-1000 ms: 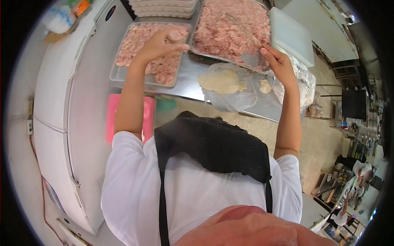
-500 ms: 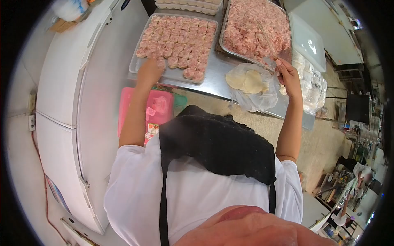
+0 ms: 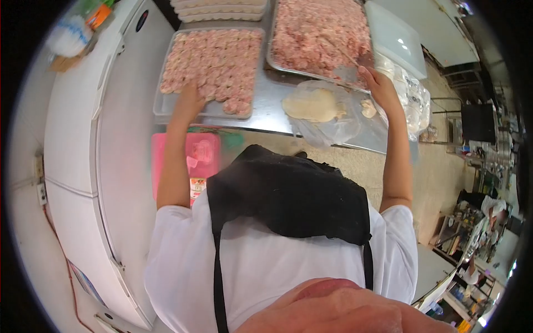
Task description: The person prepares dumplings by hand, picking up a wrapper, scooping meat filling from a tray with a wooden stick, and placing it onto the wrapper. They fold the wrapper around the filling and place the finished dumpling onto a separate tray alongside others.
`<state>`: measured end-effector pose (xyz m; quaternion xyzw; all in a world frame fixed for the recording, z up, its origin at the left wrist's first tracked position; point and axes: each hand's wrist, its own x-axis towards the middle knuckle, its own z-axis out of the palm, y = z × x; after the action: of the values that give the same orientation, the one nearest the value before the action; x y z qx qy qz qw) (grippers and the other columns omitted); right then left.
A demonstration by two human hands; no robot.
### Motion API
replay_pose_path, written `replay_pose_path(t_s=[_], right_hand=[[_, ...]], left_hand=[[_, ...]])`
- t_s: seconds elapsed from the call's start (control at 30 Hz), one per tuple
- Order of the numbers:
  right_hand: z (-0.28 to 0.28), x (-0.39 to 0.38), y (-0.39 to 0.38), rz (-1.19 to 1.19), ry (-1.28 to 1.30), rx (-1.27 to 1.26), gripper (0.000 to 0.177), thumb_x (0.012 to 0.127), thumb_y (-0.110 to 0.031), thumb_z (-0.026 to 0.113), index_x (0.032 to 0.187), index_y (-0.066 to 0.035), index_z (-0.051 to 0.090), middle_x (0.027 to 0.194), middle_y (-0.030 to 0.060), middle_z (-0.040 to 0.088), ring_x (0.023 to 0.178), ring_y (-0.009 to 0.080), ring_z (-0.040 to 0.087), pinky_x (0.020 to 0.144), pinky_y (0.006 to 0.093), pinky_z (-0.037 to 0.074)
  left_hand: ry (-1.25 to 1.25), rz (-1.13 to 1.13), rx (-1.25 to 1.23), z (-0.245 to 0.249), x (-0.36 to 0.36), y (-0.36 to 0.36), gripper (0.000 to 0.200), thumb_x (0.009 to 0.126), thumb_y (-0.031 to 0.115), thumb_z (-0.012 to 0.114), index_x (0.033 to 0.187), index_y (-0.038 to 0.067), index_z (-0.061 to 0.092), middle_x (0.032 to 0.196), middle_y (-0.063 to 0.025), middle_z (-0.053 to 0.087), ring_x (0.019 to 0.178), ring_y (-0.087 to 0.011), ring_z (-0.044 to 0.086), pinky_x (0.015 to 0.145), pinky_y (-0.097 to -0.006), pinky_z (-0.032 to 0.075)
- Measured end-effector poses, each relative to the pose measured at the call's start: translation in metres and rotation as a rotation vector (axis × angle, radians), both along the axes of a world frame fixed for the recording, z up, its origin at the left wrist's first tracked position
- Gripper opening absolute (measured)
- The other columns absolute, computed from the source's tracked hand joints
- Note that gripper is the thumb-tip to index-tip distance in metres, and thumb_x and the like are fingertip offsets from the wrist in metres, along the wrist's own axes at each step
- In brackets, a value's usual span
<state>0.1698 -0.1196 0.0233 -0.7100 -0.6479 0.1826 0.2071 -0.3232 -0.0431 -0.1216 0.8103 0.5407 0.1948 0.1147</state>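
Observation:
My left hand (image 3: 190, 102) is at the near edge of the rows of meat-filled pieces (image 3: 214, 64) on a clear tray (image 3: 230, 112). Its fingers point down and blur into the pieces, so what they hold, if anything, is hidden. At the right, my right hand (image 3: 379, 87) is closed around a thin spatula (image 3: 345, 73), over the near right corner of a metal tray of ground meat (image 3: 319, 36). Round pale wrappers (image 3: 313, 105) lie on a plastic bag (image 3: 338, 130) between my two hands.
Stacked white trays (image 3: 219, 10) stand behind the clear tray. A translucent lid (image 3: 397, 41) and bagged packs (image 3: 413, 100) lie at the right. Below the steel table (image 3: 266, 121) is a pink container (image 3: 161, 150). A tall white refrigerator (image 3: 130, 166) stands at the left. People work far right.
The view has shifted, moving the table and trays leftward in the picture. My left hand remains at the near left of the pieces, and my right hand still holds the spatula by the meat tray.

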Motion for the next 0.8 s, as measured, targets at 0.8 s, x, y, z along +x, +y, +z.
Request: replay_pose_path(t_s=[0.8], right_hand=[[-0.044,0.072,0.039,0.662,-0.632,0.131,0.022,0.081,-0.02,0.055,0.073,-0.004,0.068,0.075,0.0155,0.067,0.074,0.0327,0.067,0.064,0.0437,0.053]], left_hand=[[-0.542,-0.297,-0.351,0.011,0.292,-0.066,0.016,0.084,0.019,0.064,0.091,0.004,0.067,0.095,-0.0082,0.06,0.089,-0.0252,0.056,0.081,-0.0356,0.046]])
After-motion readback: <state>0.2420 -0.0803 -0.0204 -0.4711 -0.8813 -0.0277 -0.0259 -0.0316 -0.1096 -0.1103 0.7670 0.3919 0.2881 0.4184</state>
